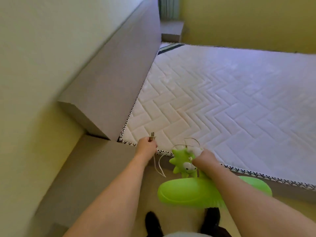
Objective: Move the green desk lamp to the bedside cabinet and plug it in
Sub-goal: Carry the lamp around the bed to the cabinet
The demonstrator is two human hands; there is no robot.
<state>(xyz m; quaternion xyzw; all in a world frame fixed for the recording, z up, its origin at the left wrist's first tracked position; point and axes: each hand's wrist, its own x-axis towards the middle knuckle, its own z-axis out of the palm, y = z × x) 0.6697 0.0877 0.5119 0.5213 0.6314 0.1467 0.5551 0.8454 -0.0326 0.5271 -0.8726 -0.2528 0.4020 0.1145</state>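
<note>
The green desk lamp (189, 190) has a broad oval base and a spiky cartoon-faced head. My right hand (205, 157) grips it near the head and holds it above the floor beside the bed's edge. My left hand (146, 145) pinches the lamp's plug (152, 135), prongs pointing up, over the corner of the mattress. The pale cord (159, 165) hangs in loops between both hands. The grey bedside cabinet (95, 168) lies to the left, its top just below my left forearm.
A white quilted mattress (230, 100) fills the right half. A grey headboard (116, 69) runs along the cream wall (34, 65). A second grey cabinet (171, 30) stands at the far corner. My dark shoes (153, 223) are on the floor below.
</note>
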